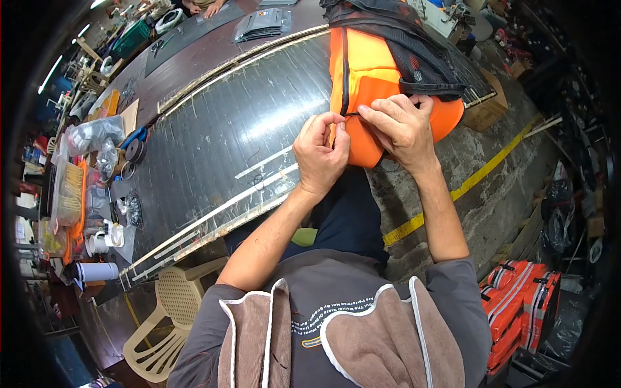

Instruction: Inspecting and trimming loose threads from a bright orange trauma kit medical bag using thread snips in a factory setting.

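Note:
A bright orange fabric piece [372, 54] with a black zipper [345, 71] along its left side lies over the table's right end. Black mesh [424, 61] is spread across its right part, and an orange flap hangs toward me. My left hand [320, 154] is closed in a pinch at the flap's left edge. Beside it, my right hand [406, 132] is closed too, thumb and forefinger together over the orange material. A thin black strip [352, 114] runs between both sets of fingertips; whether it is cord or zipper end, I cannot tell.
The dark worktable [226, 123] has a worn near edge. Further off lie flat grey packages [262, 26] and scissors [156, 46]; another person's hands [210, 8] are at the far side. Tape rolls [135, 150] and bins crowd the left. A beige chair [169, 310] and red-orange bags [517, 310] stand near me.

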A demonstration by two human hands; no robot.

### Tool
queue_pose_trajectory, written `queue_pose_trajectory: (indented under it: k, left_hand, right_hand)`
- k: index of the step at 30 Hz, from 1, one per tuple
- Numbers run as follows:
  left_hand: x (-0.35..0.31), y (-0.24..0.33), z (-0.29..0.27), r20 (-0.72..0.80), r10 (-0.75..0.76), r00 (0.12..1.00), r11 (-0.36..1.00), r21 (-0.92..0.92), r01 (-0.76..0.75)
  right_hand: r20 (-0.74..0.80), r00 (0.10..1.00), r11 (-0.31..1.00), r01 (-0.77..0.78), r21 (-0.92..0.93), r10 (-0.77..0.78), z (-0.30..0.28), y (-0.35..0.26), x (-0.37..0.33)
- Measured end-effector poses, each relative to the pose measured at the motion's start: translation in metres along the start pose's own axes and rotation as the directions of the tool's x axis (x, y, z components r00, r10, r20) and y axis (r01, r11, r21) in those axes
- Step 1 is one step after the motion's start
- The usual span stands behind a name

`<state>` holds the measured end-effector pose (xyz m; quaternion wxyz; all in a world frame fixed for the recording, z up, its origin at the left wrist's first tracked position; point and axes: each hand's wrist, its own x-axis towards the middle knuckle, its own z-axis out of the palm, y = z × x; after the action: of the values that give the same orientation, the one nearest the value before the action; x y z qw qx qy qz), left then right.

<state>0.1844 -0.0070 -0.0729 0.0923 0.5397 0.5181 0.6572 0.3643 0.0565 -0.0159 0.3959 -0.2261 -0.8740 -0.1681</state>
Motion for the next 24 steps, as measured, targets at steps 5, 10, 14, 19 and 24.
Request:
queue_pose_trajectory:
  k: [5, 10, 14, 19, 24]
  left_hand:
    - [-0.006, 0.002, 0.000, 0.027, -0.026, 0.999, 0.998, -0.054, 0.028]
    - [0.019, -0.014, -0.026, 0.027, 0.018, 0.999, 1.000, -0.024, -0.017]
    - [0.064, 0.007, -0.022, 0.327, 0.145, 0.934, 0.925, 0.289, -0.245]
    - [0.068, -0.004, -0.010, 0.363, 0.232, 0.903, 0.919, 0.223, -0.326]
    - [0.064, -0.003, -0.007, 0.279, 0.143, 0.950, 0.948, 0.237, -0.213]
  right_hand:
    - [0.014, 1.000, 1.000, -0.001, 0.026, 0.001, -0.003, 0.001, -0.001]
    - [-0.293, 0.936, 0.976, -0.150, 0.160, 0.192, -0.007, -0.006, -0.026]
    - [-0.465, 0.578, 0.714, -0.330, 0.618, 0.670, 0.025, -0.025, -0.109]
    - [-0.004, 0.068, 0.038, -0.509, 0.860, 0.998, 0.106, -0.081, -0.192]
    - [0.276, -0.030, -0.261, -0.444, 0.857, 0.961, 0.140, -0.095, -0.192]
